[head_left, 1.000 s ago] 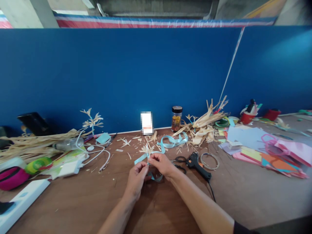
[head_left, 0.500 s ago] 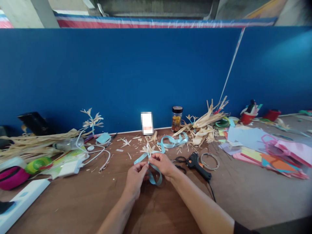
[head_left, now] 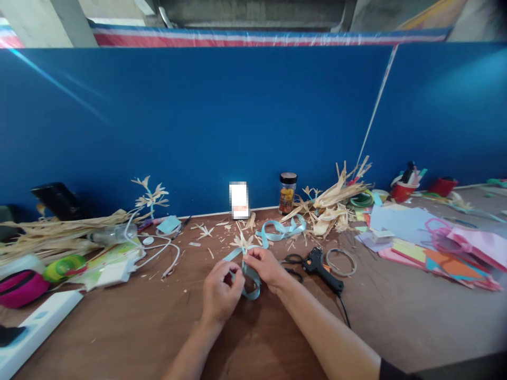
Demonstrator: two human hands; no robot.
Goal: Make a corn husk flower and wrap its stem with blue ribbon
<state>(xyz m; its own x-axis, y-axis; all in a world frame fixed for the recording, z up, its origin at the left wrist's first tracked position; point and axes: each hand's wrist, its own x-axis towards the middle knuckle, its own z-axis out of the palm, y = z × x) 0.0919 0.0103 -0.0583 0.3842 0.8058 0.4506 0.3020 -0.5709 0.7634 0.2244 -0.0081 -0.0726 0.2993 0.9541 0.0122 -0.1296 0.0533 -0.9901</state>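
Observation:
A pale dried-husk flower (head_left: 242, 242) stands upright between my hands, petals spread at the top. Just below those petals, my right hand (head_left: 266, 268) pinches the flower's stem where light blue ribbon (head_left: 252, 293) passes. That ribbon hangs in a loop under my fingers, and its long end curls across the table behind. My left hand (head_left: 222, 291) is closed beside the stem, fingers curled and thumb close to the ribbon; what it grips, if anything, is hidden.
A black glue gun (head_left: 322, 269), scissors (head_left: 293, 266) and a wire coil (head_left: 341, 262) lie right of my arm. Behind are a lidded jar (head_left: 287, 193) and dried husks (head_left: 336, 203). Coloured paper (head_left: 404, 224) is far right; a power strip (head_left: 43, 330) is near left.
My left hand has turned and its fingers have curled in, with the fingertips drawn slightly away from the stem. My right hand keeps its pinch, almost in place.

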